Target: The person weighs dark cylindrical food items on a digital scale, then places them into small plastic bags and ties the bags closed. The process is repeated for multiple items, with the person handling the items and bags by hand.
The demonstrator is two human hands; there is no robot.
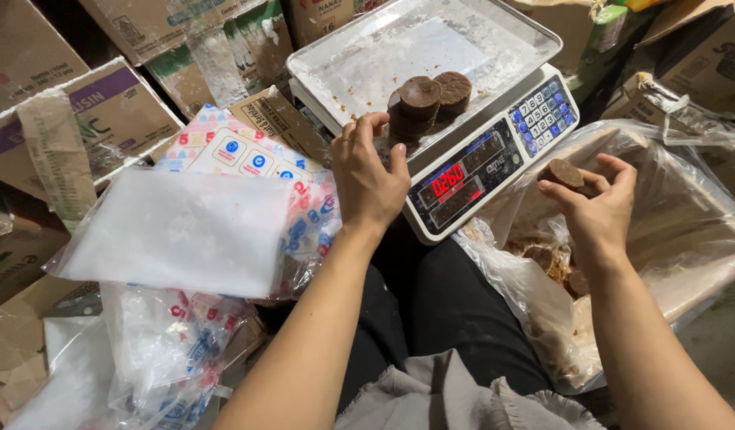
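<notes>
A digital scale (495, 151) with a steel pan (431, 40) stands in front of me, its red display lit. A few round brown blocks (421, 97) lie stacked at the pan's near edge. My left hand (369, 171) reaches to that stack, fingertips touching the lowest blocks, holding nothing that I can see. My right hand (594, 203) hovers to the right of the scale, over a plastic-lined box (686, 231), with its fingers closed on one more brown block (565, 172).
A pile of clear plastic bags (180, 231) and printed bag packs (240, 151) lies at the left. Cardboard boxes (81, 111) crowd the back and left. More brown blocks (554, 267) sit in the lined box. My lap, in dark trousers, is below the scale.
</notes>
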